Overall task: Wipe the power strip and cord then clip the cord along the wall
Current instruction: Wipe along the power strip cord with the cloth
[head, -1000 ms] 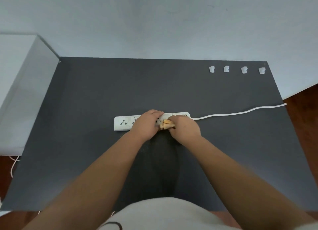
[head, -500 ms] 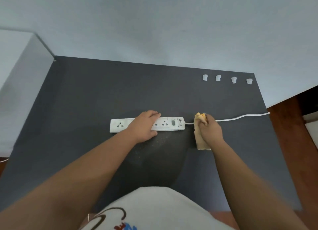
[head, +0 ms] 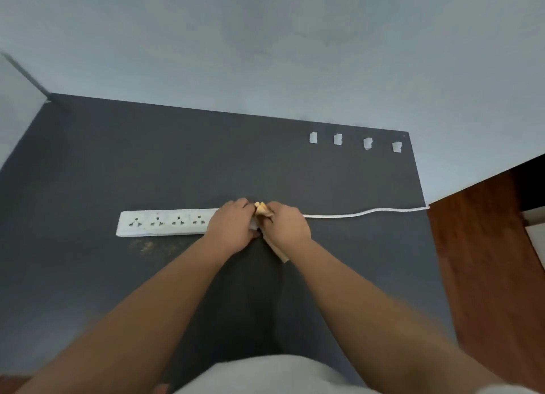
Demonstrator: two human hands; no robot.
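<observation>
Under the left hand (head: 233,224), pressed flat, the power strip (head: 165,223) hides its right end; the right hand (head: 287,227) grips a cloth (head: 262,210) on the cord (head: 362,213). Dark mat (head: 118,163), grey wall (head: 265,54).

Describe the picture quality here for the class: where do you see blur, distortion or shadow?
Head view: the forearms are smeared by motion blur near the bottom edge; the wide lens bends the dark table's edges; a soft shadow falls between the arms; the power strip and four wall clips are slightly soft; lighting is even, without glare.
</observation>
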